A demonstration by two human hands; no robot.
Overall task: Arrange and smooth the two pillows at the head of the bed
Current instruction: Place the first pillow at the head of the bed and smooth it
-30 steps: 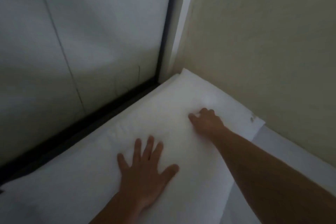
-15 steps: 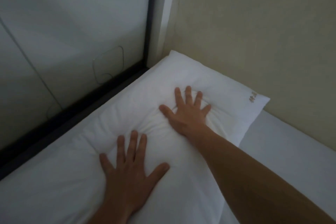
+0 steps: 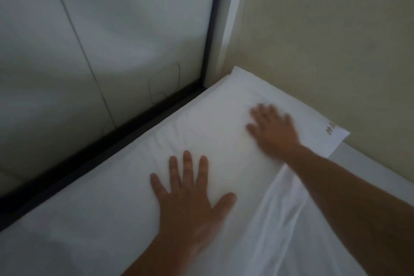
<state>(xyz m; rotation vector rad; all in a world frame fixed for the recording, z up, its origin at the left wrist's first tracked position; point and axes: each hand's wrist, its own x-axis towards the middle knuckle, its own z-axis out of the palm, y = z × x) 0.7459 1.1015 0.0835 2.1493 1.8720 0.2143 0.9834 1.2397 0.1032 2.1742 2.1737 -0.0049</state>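
A white pillow [image 3: 208, 127] lies flat in the corner of the bed, its far end against the beige wall, with small embroidered lettering [image 3: 330, 129] near its right corner. My left hand [image 3: 190, 199] rests palm down on the near part of the pillow, fingers spread. My right hand [image 3: 274, 129] lies flat on the far part, fingers apart and blurred by motion. Neither hand grips anything. Only this one pillow can be told apart; more white fabric [image 3: 67, 242] runs on to the lower left.
A pale panelled headboard [image 3: 100, 40] with a black lower rail [image 3: 107, 148] runs along the left. A beige wall [image 3: 324, 40] closes the right side. A white sheet [image 3: 291, 231] with creases lies below the pillow at the lower right.
My right hand has slid toward the pillow's far right end and is blurred. The deep dent under both hands has flattened out. My left hand stays on the near part.
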